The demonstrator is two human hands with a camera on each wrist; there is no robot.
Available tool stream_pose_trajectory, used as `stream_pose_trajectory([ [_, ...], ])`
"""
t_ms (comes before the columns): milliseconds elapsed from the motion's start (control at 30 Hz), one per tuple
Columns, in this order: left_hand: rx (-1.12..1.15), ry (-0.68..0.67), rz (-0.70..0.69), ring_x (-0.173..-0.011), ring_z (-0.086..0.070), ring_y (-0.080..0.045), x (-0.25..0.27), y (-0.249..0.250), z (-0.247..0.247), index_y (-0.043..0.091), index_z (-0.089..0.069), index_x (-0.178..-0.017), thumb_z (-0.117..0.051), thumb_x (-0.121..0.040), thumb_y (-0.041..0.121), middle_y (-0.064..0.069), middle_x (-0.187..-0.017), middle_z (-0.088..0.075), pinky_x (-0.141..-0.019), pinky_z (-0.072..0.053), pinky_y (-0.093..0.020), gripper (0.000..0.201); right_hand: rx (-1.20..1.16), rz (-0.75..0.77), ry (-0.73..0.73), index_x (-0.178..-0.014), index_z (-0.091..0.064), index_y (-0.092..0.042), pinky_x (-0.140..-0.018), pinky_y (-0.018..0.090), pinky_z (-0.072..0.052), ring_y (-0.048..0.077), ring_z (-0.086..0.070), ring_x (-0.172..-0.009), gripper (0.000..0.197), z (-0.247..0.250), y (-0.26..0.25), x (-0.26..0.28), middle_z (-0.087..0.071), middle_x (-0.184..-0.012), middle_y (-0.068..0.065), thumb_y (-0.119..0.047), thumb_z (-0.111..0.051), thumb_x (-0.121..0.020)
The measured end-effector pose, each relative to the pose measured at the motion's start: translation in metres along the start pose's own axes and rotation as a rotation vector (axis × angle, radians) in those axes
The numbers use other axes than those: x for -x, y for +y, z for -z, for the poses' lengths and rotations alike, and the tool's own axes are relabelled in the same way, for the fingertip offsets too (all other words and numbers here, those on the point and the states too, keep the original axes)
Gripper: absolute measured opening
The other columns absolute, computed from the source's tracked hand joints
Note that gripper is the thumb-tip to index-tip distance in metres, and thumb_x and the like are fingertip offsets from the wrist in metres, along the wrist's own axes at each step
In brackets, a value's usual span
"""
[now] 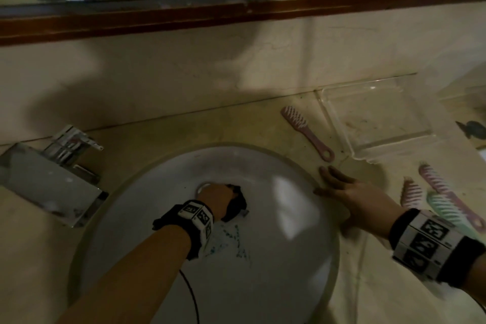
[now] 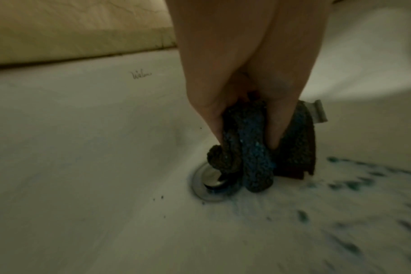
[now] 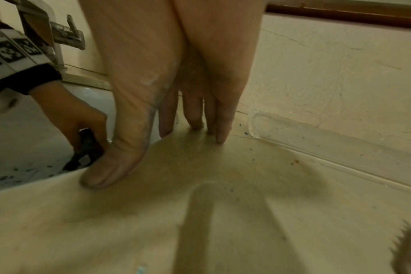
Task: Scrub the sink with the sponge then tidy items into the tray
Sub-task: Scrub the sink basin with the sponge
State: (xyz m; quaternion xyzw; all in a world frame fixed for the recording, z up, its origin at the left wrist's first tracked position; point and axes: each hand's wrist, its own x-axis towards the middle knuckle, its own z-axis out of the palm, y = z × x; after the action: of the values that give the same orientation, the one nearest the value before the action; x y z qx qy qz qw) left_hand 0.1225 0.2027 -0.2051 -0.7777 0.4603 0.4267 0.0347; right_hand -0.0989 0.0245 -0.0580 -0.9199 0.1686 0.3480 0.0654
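Left hand (image 2: 242, 77) grips sponge (image 2: 258, 148) at drain (image 2: 207, 183); right hand (image 1: 349, 192) flat on sink (image 1: 310, 218) rim.

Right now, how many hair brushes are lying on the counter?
4: one pink plastic hair brush left of the clear tray, three more brushes clustered near the right wrist. Others may be out of view.

The faucet (image 1: 52, 171) is overhanging the sink's (image 1: 289, 258) left rim; combs (image 1: 307, 134) are crowding the bench (image 1: 368, 284) around the tray (image 1: 431, 131).
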Motion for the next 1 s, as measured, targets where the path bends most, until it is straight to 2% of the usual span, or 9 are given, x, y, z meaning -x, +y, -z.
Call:
stream_pose_trajectory([
  [167, 0.083, -0.032, 0.031, -0.121, -0.053, -0.031, 0.034, 0.009, 0.0, 0.001, -0.059, -0.124, -0.049, -0.097, 0.013, -0.018, -0.131, -0.056, -0.101, -0.043, -0.033, 0.031, 0.012, -0.018, -0.024, -0.146, -0.023, -0.036, -0.12, 0.033, -0.023, 0.022, 0.003, -0.149, 0.088, 0.008, -0.007, 0.004, 0.013, -0.16, 0.001, -0.037, -0.074, -0.074],
  [300, 0.273, 0.16, -0.017, -0.097, -0.063, -0.027, 0.079, 0.016, 0.015, 0.001, -0.069, -0.104, -0.053, -0.092, 0.011, -0.016, -0.103, -0.065, -0.072, -0.041, -0.022, 0.022, 0.006, -0.062, -0.042, -0.147, -0.024, -0.031, -0.119, 0.034, -0.024, 0.024, -0.004, -0.149, 0.076, 0.024, -0.024, 0.009, 0.003, -0.161, 0.006, -0.042, -0.064, -0.083],
  [400, 0.371, 0.403, -0.048, -0.098, -0.06, -0.022, 0.117, 0.019, 0.029, 0.01, -0.072, -0.105, -0.057, -0.091, 0.015, -0.012, -0.112, -0.063, -0.082, -0.047, -0.024, 0.021, -0.113, -0.039, 0.027, -0.148, -0.021, -0.031, -0.118, 0.031, -0.02, 0.018, -0.01, -0.148, 0.077, 0.05, -0.052, 0.012, -0.008, -0.161, 0.001, -0.052, -0.058, -0.084],
  [500, 0.523, 0.49, -0.136, -0.092, -0.065, -0.021, 0.155, 0.026, 0.047, 0.003, -0.073, -0.103, -0.062, -0.089, 0.009, -0.016, -0.103, -0.07, -0.085, -0.054, -0.027, 0.018, -0.393, 0.136, 0.117, -0.148, -0.014, -0.034, -0.117, 0.027, -0.019, 0.012, -0.014, -0.147, 0.085, 0.071, -0.088, 0.015, -0.008, -0.16, -0.009, -0.052, -0.062, -0.08],
  [600, 0.638, 0.576, -0.204, -0.085, -0.063, 0.0, 0.19, 0.028, 0.055, 0.012, -0.068, -0.102, -0.073, -0.081, 0.009, -0.006, -0.101, -0.071, -0.073, -0.046, 0.001, 0.022, -0.63, 0.29, 0.07, -0.147, -0.014, -0.037, -0.119, 0.034, -0.024, 0.013, -0.022, -0.144, 0.088, 0.079, -0.122, 0.013, -0.018, -0.158, -0.011, -0.046, -0.068, -0.078],
  [700, 0.745, 0.637, -0.19, -0.069, -0.059, 0.017, 0.214, 0.026, 0.053, 0.025, -0.058, -0.092, -0.077, -0.077, 0.013, 0.011, -0.084, -0.065, -0.063, -0.047, 0.0, 0.027, -0.747, 0.369, -0.003, -0.139, -0.036, -0.031, -0.109, 0.034, -0.041, 0.015, -0.047, -0.128, 0.068, 0.08, -0.146, 0.012, -0.047, -0.141, -0.005, -0.034, -0.07, -0.08],
  [833, 0.817, 0.724, -0.141, -0.08, -0.064, 0.004, 0.233, 0.018, 0.047, 0.027, -0.055, -0.096, -0.076, -0.079, 0.019, 0.007, -0.088, -0.067, -0.075, -0.055, -0.013, 0.028, -0.856, 0.345, 0.057, -0.115, -0.057, -0.024, -0.07, 0.004, -0.046, -0.005, -0.056, -0.084, 0.033, 0.074, -0.16, 0.011, -0.06, -0.098, -0.013, -0.022, -0.069, -0.084],
  [900, 0.857, 0.682, -0.11, -0.095, -0.065, -0.009, 0.239, 0.014, 0.044, 0.028, -0.054, -0.105, -0.074, -0.08, 0.022, 0.005, -0.097, -0.065, -0.087, -0.056, -0.027, 0.033, -0.918, 0.303, 0.064, -0.102, -0.059, -0.022, -0.067, 0.007, -0.047, 0.007, -0.06, -0.082, 0.018, 0.072, -0.163, 0.011, -0.06, -0.088, -0.011, -0.016, -0.066, -0.086],
  [1000, 0.856, 0.497, -0.05, -0.104, -0.064, -0.018, 0.247, 0.012, 0.041, 0.031, -0.047, -0.126, -0.074, -0.079, 0.032, 0.005, -0.115, -0.058, -0.092, -0.054, -0.028, 0.054, -1.095, 0.236, 0.074, -0.104, -0.065, -0.01, -0.081, 0.024, -0.053, 0.022, -0.065, -0.092, 0.018, 0.074, -0.167, 0.012, -0.067, -0.098, 0.005, -0.011, -0.065, -0.086],
])
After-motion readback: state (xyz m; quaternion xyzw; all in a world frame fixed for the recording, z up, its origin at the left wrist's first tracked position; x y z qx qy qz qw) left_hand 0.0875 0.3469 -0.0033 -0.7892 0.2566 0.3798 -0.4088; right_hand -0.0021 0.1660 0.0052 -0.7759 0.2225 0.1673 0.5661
